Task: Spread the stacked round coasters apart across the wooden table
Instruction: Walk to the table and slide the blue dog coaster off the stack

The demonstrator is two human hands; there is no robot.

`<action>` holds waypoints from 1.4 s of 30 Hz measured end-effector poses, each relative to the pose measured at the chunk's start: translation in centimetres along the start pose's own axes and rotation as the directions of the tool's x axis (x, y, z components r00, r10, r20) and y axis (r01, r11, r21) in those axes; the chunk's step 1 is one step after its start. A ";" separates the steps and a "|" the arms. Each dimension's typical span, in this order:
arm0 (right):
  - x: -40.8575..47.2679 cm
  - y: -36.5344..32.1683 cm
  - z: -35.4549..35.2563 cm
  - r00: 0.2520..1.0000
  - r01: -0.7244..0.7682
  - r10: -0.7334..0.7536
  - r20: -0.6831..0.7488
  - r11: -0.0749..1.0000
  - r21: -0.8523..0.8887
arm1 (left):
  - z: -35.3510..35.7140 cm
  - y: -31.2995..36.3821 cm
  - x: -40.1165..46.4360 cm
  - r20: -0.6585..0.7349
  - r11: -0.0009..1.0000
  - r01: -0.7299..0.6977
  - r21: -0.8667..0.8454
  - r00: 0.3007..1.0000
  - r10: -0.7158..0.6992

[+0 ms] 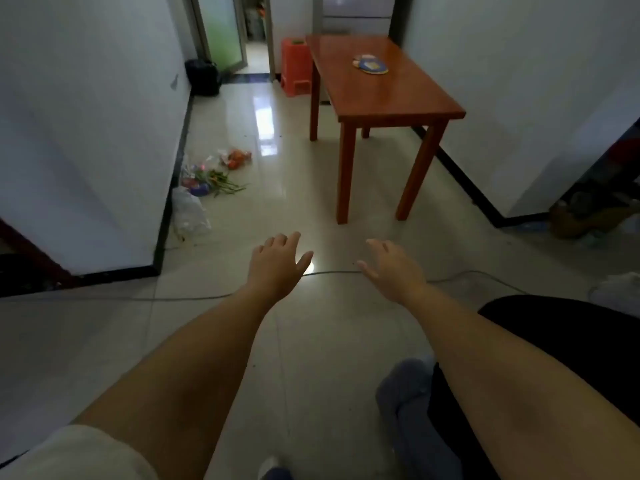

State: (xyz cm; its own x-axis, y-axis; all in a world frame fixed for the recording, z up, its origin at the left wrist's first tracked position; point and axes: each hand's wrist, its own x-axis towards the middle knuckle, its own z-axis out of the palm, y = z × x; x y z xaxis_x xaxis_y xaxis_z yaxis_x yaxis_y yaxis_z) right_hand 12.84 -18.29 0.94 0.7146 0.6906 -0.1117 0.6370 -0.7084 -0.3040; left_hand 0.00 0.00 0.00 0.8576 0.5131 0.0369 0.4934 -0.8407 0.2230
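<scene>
**Bare forearms, pale sleeve, dark trousers**

The person's left hand (277, 263) and right hand (393, 266) are bare, as are both forearms. A cream short sleeve (79, 452) covers the left upper arm. Black trousers (568, 341) and grey slippers (415, 410) show below.

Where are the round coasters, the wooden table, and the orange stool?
round coasters (370, 64), head view, on the blue top coaster of the pile.
wooden table (388, 98), head view, bare part of the tabletop.
orange stool (294, 67), head view, its front side.
</scene>
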 end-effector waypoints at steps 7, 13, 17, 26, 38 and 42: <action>9.8 -2.2 -0.6 1.000 0.019 -0.018 0.015 0.999 -0.037 | -0.5 -4.1 9.2 -0.038 1.000 0.004 -0.020 0.999 -0.005; 20.3 -5.7 -2.2 0.999 -0.047 0.047 -0.027 0.999 -0.014 | -2.8 -9.5 19.6 -0.036 0.999 -0.037 -0.035 0.999 0.035; 26.9 -7.8 -3.1 0.996 -0.066 0.068 -0.051 0.997 0.026 | -4.2 -13.6 26.3 -0.032 0.999 -0.030 -0.026 0.999 0.029; 42.0 -8.6 -4.8 0.996 -0.089 0.089 -0.032 0.996 -0.005 | -4.8 -17.1 41.2 -0.042 0.998 -0.066 -0.023 0.997 0.065; 68.9 -6.9 -7.1 1.000 -0.023 0.025 0.019 0.996 -0.090 | -4.7 -19.1 65.7 0.035 1.000 0.026 0.009 0.999 -0.027; 76.7 -7.2 -7.3 1.000 -0.002 0.002 0.003 0.994 -0.111 | -3.9 -20.8 73.1 0.062 0.998 0.034 0.053 0.997 -0.037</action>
State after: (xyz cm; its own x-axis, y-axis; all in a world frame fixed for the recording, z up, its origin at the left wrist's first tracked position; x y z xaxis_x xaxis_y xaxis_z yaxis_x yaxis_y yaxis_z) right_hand 65.20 38.71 1.45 0.7151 0.6895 -0.1149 0.6640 -0.7214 -0.1967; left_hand 51.84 55.68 1.88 0.8460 0.5323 -0.0314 0.5292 -0.8308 0.1723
